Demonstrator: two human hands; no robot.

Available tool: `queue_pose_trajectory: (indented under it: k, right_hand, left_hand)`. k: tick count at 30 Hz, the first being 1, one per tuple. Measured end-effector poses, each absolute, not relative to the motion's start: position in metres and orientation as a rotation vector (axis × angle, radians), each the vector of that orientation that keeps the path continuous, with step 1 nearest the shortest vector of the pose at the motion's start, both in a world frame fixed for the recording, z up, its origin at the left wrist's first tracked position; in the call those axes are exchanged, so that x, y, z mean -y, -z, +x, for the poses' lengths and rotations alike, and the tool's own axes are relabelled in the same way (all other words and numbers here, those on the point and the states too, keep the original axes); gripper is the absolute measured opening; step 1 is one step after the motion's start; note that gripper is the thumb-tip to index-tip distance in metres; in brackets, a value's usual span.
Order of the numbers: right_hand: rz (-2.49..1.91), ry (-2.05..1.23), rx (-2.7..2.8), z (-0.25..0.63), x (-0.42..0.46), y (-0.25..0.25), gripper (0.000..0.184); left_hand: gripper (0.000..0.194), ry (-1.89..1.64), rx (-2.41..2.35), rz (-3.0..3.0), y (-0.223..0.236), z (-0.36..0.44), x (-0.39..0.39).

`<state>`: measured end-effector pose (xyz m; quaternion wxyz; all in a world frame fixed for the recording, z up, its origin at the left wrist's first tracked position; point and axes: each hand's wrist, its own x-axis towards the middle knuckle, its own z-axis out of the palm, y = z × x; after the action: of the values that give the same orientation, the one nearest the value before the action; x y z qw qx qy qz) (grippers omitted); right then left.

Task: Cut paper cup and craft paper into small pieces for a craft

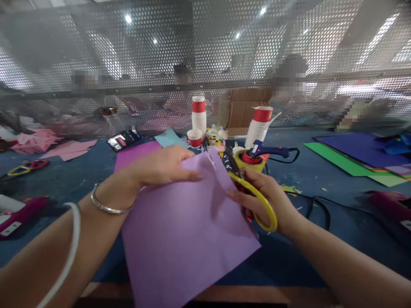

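Observation:
A large sheet of purple paper [183, 231] is held up over the near edge of the table. My left hand [163, 167] grips its upper edge, thumb on the face toward me. In my right hand [266, 196] is a pair of scissors [271, 214] with yellow handles, my fingers through the loops. The dark blades point up and away, beside the sheet's right part, where a strip is partly separated by a slit near the top. Whether the blades touch the paper I cannot tell.
Behind the paper stand stacked paper cups [199, 117], more cups [258, 128], and a blue glue gun [269, 150] resting on a yellow tape roll [239, 158]. A phone [124, 140] and other scissors [28, 167] lie left. Coloured sheets [346, 158] and a black cord [321, 201] lie right.

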<state>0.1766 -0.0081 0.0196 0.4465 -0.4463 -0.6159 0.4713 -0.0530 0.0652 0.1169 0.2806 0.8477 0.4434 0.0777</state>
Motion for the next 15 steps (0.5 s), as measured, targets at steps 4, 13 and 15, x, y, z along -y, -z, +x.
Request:
queue_pose_trajectory:
  k: [4,13,15]
  right_hand:
    - [-1.176,-1.241,1.662,0.172,0.003,-0.009,0.034]
    - [-1.223,-0.993,1.991,0.173,-0.007,-0.010,0.031]
    - [-1.211,-0.992,1.980,0.173,-0.006,-0.009,0.030]
  left_hand:
    - [0.041,-0.283,-1.096,2.209,-0.080,-0.067,-0.067]
    - [0.037,-0.481,-1.049,2.004,-0.061,-0.076,-0.069]
    - [0.035,-0.499,-1.104,2.079,-0.062,-0.080,-0.068]
